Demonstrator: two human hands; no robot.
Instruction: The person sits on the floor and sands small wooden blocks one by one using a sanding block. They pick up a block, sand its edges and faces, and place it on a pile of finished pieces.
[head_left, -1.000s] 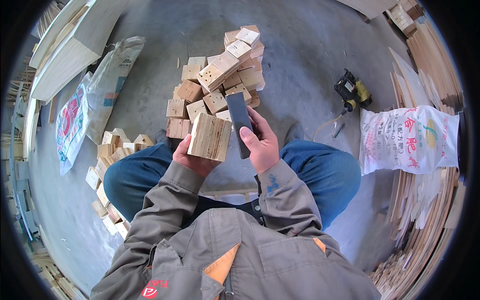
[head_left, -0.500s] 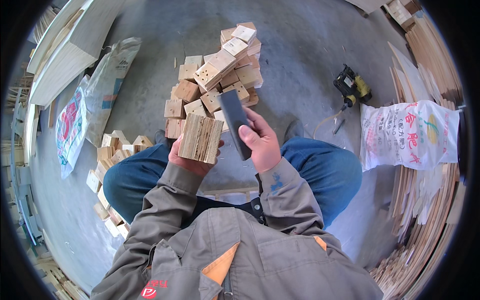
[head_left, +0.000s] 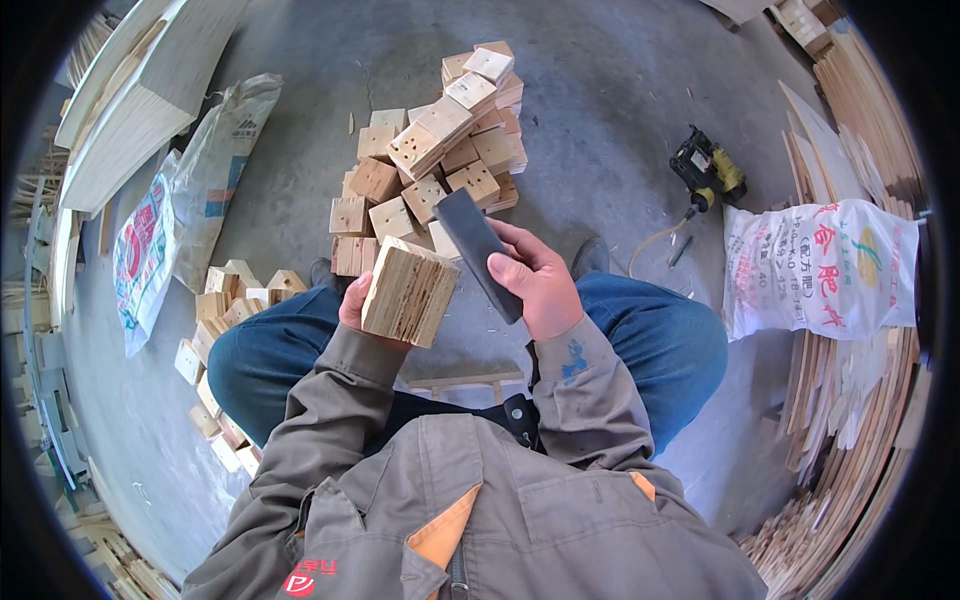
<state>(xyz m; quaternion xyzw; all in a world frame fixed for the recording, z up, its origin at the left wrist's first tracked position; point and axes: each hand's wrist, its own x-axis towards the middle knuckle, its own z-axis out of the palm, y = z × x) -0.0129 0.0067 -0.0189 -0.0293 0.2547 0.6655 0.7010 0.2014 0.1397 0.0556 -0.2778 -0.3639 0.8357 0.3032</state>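
My left hand (head_left: 355, 302) is closed around a laminated plywood block (head_left: 412, 292), its layered edge facing up and a little to the right. Part of the fingers is hidden beneath the block. In my right hand (head_left: 545, 288) is a long, flat, dark grey block (head_left: 478, 252) that looks like a sanding block, gripped between thumb and fingers and tilted. It is just right of the plywood block, with a small gap between them. Beyond both hands lies a heap of similar wooden blocks (head_left: 442, 122), several with small holes in their faces.
More wooden blocks (head_left: 228, 310) lie beside my left knee. A black and yellow-green nail gun (head_left: 708, 165) with a hose rests on the floor at right. Near it, a white printed sack (head_left: 820, 270) covers stacked wood strips (head_left: 850, 400). Sacks (head_left: 225, 180) and panels (head_left: 145, 110) stand at left.
The plywood block has turned, showing more of its pale side, and come slightly nearer and to the right. My right hand has shifted a little right with the dark block, now tilted more.
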